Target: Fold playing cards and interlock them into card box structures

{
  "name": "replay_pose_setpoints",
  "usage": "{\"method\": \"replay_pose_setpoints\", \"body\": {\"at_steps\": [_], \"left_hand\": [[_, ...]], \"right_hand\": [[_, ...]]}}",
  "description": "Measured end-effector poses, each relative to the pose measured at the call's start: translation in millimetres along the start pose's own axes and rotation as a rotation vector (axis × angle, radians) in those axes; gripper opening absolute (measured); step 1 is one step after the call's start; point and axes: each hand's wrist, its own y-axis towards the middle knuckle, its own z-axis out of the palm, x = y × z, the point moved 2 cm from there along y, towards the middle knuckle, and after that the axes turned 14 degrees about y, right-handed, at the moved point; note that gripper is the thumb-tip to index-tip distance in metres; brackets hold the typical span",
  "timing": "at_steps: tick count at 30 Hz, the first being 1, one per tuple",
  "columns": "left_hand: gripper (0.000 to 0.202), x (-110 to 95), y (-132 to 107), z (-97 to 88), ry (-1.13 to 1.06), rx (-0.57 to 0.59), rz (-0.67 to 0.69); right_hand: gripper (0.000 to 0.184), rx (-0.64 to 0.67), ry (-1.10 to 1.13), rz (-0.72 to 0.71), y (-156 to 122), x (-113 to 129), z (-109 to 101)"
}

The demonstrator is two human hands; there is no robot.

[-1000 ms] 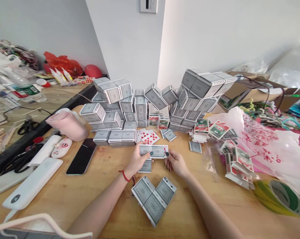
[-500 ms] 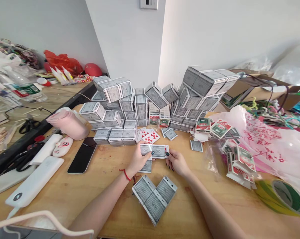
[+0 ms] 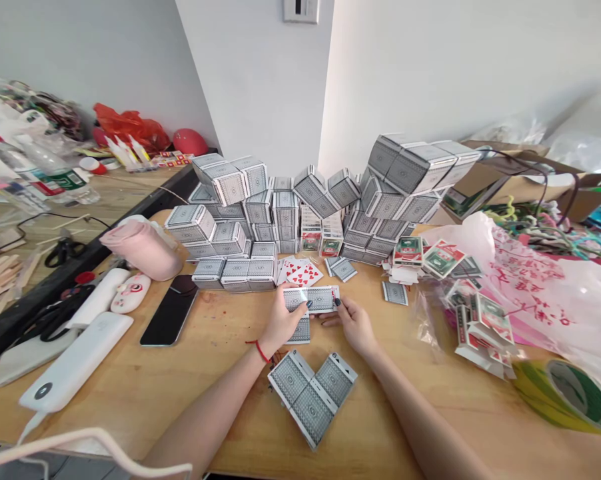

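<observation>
Between my two hands is a strip of grey-backed playing cards (image 3: 318, 299), held level above the table. My left hand (image 3: 284, 320) grips its left end, thumb on top. At the right end my right hand (image 3: 353, 323) pinches the edge, where a bit of a red-marked card face shows. Under the strip lies another grey-backed card (image 3: 299, 330), partly covered by my left hand. Nearer me rests a heart-shaped block of folded cards (image 3: 310, 398). Just beyond my hands are face-up heart cards (image 3: 303, 273) and a few face-down cards (image 3: 342, 269).
Stacked card blocks (image 3: 240, 240) stand along the back. On the left lie a black phone (image 3: 169, 312), a white power bank (image 3: 75, 360) and a pink roll (image 3: 140, 248). To the right are card boxes (image 3: 490, 320), a plastic bag (image 3: 525, 267) and yellow tape (image 3: 535, 393).
My right fingers have closed in on the strip's right end, with the thumb now over its edge. The whole view has shifted slightly; the left hand keeps its grip.
</observation>
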Motion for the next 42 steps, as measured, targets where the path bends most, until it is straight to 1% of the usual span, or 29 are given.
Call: {"method": "replay_pose_setpoints", "body": {"at_steps": [3,7,8,11,13,15,17,19,20,22,24,27,33,36,39,42], "left_hand": [[0.034,0,1,-0.9,0.041,-0.028,0.033],[0.033,-2,0,0.2,-0.005,-0.009,0.007],[0.032,-3,0,0.4,-0.017,-0.009,-0.003],[0.033,-4,0,0.4,-0.053,-0.01,-0.022],[0.033,-3,0,-0.5,-0.066,-0.027,-0.029],[0.034,-1,0,-1.3,-0.079,-0.052,-0.041],[0.035,1,1,-1.1,-0.101,-0.051,-0.054],[0.036,3,2,0.1,-0.124,-0.02,-0.061],[0.037,4,2,0.7,-0.122,-0.007,-0.06],[0.038,5,2,1.1,-0.087,-0.007,-0.05],[0.036,5,3,0.4,-0.029,-0.037,-0.029],[0.036,6,3,-0.3,0.008,-0.051,-0.015],[0.035,2,1,0.8,-0.039,-0.001,-0.03],[0.033,-3,0,1.6,-0.091,0.011,-0.037],[0.033,-6,-1,2.0,-0.131,0.006,-0.041],[0.036,-6,-1,2.6,-0.174,0.02,-0.059]], "right_hand": [[0.032,-0.059,-0.043,-0.064,-3,0,7],[0.026,-0.127,-0.135,-0.145,-6,-5,12],[0.027,-0.139,-0.158,-0.161,-6,-7,13],[0.037,-0.167,-0.219,-0.186,-5,-9,12],[0.04,-0.137,-0.201,-0.156,-3,-8,12],[0.037,-0.05,-0.069,-0.084,0,-3,11],[0.033,0.059,0.177,0.005,2,2,10],[0.03,0.115,0.423,0.084,4,8,9],[0.028,0.128,0.509,0.115,5,10,9],[0.025,0.154,0.614,0.167,5,12,12],[0.025,0.196,0.669,0.21,4,12,18],[0.025,0.238,0.732,0.232,2,12,26],[0.02,0.239,0.771,0.173,4,7,28],[0.018,0.196,0.772,0.13,6,3,27],[0.021,0.135,0.704,0.086,8,-2,28],[0.028,0.066,0.538,-0.001,10,-7,29]]}}
